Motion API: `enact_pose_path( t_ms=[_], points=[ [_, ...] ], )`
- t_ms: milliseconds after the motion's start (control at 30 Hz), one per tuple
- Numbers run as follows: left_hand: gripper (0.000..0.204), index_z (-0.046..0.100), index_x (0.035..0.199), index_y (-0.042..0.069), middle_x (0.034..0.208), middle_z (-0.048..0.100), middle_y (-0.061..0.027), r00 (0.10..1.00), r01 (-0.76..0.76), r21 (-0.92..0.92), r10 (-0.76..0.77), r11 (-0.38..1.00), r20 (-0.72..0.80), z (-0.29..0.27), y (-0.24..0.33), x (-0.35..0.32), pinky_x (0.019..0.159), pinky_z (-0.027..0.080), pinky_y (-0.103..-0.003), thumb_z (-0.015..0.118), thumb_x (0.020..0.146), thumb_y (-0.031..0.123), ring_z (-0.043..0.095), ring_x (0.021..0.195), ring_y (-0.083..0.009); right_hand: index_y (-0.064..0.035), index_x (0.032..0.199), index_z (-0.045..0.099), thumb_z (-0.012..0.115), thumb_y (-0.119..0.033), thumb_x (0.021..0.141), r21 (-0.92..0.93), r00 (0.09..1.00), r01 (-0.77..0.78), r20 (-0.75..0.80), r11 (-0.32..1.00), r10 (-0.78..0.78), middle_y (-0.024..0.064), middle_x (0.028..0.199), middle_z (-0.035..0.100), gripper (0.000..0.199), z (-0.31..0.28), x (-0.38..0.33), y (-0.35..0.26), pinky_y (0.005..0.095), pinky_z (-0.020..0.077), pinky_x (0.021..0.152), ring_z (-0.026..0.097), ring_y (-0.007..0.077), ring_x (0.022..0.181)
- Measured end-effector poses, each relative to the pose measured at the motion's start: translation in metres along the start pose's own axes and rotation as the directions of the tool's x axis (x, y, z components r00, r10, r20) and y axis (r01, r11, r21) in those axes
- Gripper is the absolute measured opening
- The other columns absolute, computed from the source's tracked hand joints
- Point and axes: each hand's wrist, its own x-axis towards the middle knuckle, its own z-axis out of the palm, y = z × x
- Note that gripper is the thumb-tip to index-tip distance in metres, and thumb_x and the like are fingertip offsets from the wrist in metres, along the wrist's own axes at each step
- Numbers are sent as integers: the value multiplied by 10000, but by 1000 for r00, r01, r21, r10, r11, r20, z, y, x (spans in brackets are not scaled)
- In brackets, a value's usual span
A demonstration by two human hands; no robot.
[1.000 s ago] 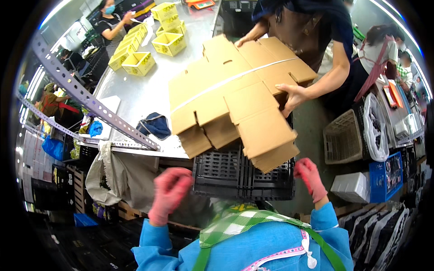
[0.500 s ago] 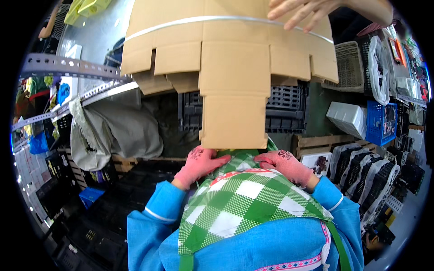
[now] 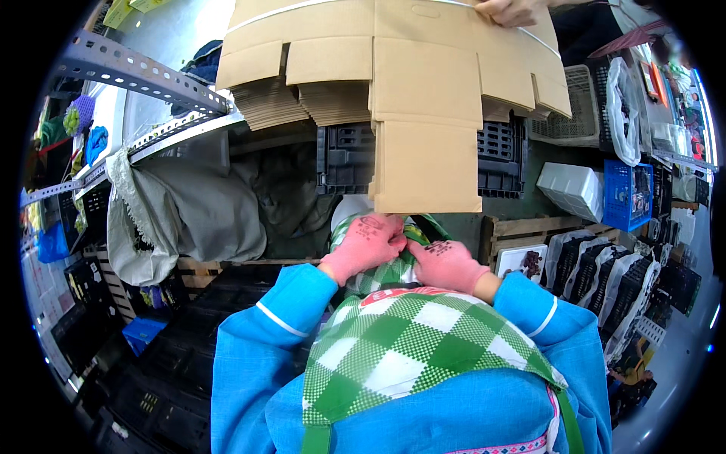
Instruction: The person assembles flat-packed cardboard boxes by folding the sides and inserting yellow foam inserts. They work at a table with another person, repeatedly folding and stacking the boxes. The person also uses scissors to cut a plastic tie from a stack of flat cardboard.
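My left hand, in a pink glove, is in front of my apron with its fingers curled. Close on its right, my right hand, gloved alike, is also closed. The fingertips of both almost meet, and whatever is between them is too small or hidden to name. Under the hands lies the green-and-white checked apron. Just beyond them hangs the long flap of a stack of flattened cardboard cartons, bound by a white strap. A co-worker's hand grips near the strap at the top.
A black plastic crate stands beneath the cartons. To the left are a perforated metal rail and a grey cloth sack. On the right are a white foam box, a blue basket and several bagged black crates.
My hands have moved from apart to close together, their fingers closing. In view, the cartons sit higher and further right. The co-worker's spread hand has closed near the strap.
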Motion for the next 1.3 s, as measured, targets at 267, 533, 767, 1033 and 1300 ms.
enact_pose_path(
  t_ms=[267,533,767,1033,1300],
  points=[
    [134,623,812,59,743,599,-140,983,-178,-115,170,977,-73,-7,11,-7,630,477,-383,619,768,186,599,710,-302,8,1078,561,473,-90,837,29,964,200,-184,979,-192,227,1022,586,274,61,32,18,448,482,830,577,399,962],
    [173,614,874,70,899,612,-124,992,-127,-74,126,989,-16,7,-14,-13,744,486,-397,605,813,232,602,869,-316,-82,1138,607,374,-254,934,132,999,45,-13,990,-43,193,1141,624,354,120,104,62,404,466,892,609,330,1038],
    [198,622,869,72,900,616,-127,994,-40,-56,34,998,-107,9,-9,-19,742,490,-412,603,814,261,609,858,-325,-43,1140,609,495,-187,877,-152,976,58,216,987,-24,194,1181,609,321,46,59,5,390,495,868,606,329,1068],
    [190,611,840,75,878,612,-126,987,-51,-64,40,997,-156,8,21,-19,702,494,-435,604,798,261,614,826,-333,48,980,569,474,-209,900,11,980,200,22,980,-200,238,968,631,285,2,-21,-9,421,473,824,630,336,915],
    [197,636,820,52,823,628,-97,988,-153,-104,153,983,-4,-45,37,-25,563,491,-344,590,840,243,623,661,-234,-26,989,591,588,-258,931,475,736,278,-664,835,132,4,717,563,240,-161,-137,-46,218,405,523,531,60,612]
  ],
)
